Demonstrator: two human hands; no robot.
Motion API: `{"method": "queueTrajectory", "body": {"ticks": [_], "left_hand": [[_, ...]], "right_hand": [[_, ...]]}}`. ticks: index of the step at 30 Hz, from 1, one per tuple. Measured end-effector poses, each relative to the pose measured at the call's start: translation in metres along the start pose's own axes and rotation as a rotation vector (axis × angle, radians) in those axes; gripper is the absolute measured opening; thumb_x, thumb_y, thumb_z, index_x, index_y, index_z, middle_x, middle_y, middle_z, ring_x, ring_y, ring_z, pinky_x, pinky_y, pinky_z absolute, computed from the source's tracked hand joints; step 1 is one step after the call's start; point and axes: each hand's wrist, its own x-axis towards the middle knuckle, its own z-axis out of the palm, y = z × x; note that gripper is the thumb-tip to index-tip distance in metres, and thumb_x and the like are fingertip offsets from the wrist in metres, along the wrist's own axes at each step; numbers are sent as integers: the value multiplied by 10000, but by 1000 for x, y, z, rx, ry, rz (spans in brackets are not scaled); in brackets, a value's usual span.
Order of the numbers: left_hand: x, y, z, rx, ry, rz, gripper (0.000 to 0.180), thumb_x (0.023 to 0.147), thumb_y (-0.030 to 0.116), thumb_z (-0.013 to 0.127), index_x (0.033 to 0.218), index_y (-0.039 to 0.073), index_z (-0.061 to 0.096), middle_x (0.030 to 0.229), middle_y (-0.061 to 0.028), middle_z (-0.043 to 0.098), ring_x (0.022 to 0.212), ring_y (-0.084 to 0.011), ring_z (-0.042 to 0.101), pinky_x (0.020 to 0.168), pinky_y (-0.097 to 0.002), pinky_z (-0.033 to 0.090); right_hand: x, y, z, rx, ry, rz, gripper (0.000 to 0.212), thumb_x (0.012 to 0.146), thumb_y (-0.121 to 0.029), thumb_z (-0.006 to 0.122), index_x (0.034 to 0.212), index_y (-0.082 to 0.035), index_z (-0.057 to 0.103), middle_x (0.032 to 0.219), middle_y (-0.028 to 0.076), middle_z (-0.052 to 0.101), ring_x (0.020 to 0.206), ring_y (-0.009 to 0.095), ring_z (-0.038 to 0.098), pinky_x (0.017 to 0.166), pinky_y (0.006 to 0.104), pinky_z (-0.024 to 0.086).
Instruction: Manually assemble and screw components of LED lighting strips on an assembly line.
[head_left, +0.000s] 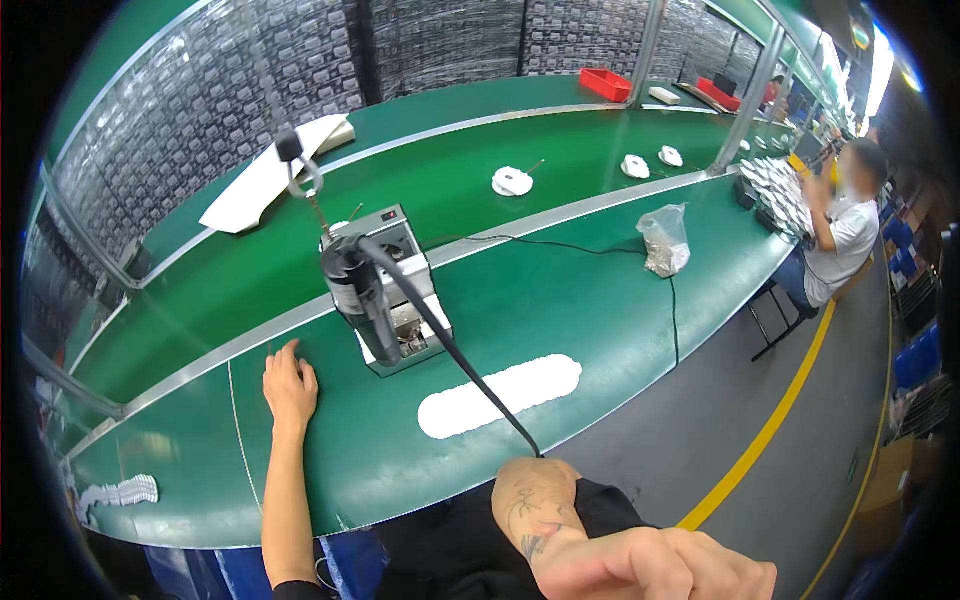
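My left hand [290, 387] rests on the green bench with its fingers loosely stretched and nothing in them. Just right of it stands a grey and black box-shaped machine [412, 262] with an open front. A black power screwdriver [362, 300] hangs in front of that machine from a ring and cord. My right hand [655, 565] is raised close at the lower right, off the bench, with curled fingers. Whatever it may hold is hidden. Between the hands, a row of overlapping white discs [500, 395] lies near the bench edge.
A clear bag of small parts [665, 242] sits farther right. White round pieces [512, 181] are on the green conveyor [430, 180] behind a metal rail. At far left lies a row of white parts [125, 491]. A seated person [845, 220] works at far right beside piled white parts.
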Motion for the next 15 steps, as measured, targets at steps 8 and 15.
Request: {"method": "queueTrajectory", "body": {"ticks": [8, 15], "left_hand": [[25, -12, 3, -12, -168, -252, 296, 823, 143, 551, 1115, 108, 587, 632, -84, 566, 619, -282, 565, 598, -422, 455], [20, -38, 6, -112, -100, -297, 284, 815, 159, 585, 1097, 130, 596, 564, -54, 534, 533, -238, 549, 552, -381, 437]], "right_hand": [[-6, 11, -4, -94, 69, 53, 66, 816, -132, 601, 804, -115, 538, 689, -22, 463, 566, 107, 440, 539, 226, 380], [-15, 31, -7, -134, 69, 79, 83, 823, -136, 614, 813, -113, 535, 678, -13, 466, 551, 112, 440, 556, 235, 386]]}}
